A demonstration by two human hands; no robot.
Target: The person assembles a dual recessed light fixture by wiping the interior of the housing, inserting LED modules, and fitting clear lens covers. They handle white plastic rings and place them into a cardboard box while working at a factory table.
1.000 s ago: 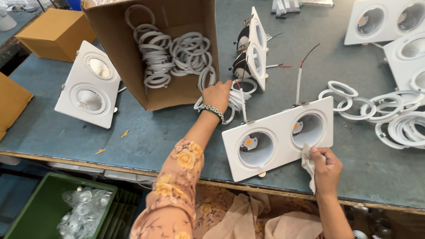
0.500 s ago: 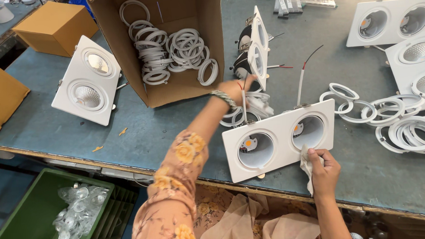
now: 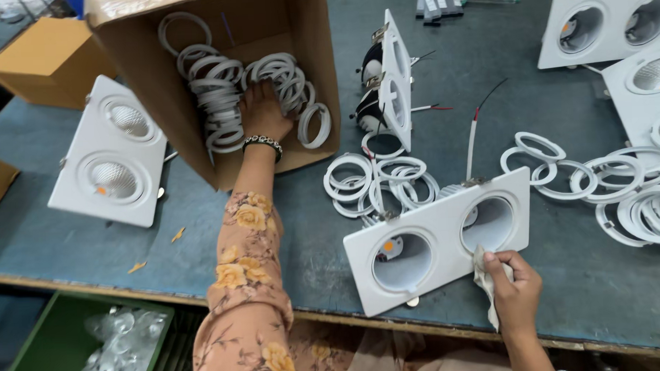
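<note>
Head view, left hand (image 3: 263, 111) gripping white rings (image 3: 217, 102) in box (image 3: 315, 76), right hand (image 3: 515, 281) pinching cloth (image 3: 484, 275) (on twin-hole white fixture (image 3: 438, 240)).

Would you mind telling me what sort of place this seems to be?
Most likely an assembly bench in a light-fitting workshop. A white twin downlight frame lies on the blue-grey worktable, more finished fittings lie around, and the left hand reaches into a cardboard box of white trim rings.

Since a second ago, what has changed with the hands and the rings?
The left hand has moved from the loose rings on the table into the cardboard box, onto the rings there. The right hand still holds a cloth against the twin-hole white frame, which has not moved.
</note>
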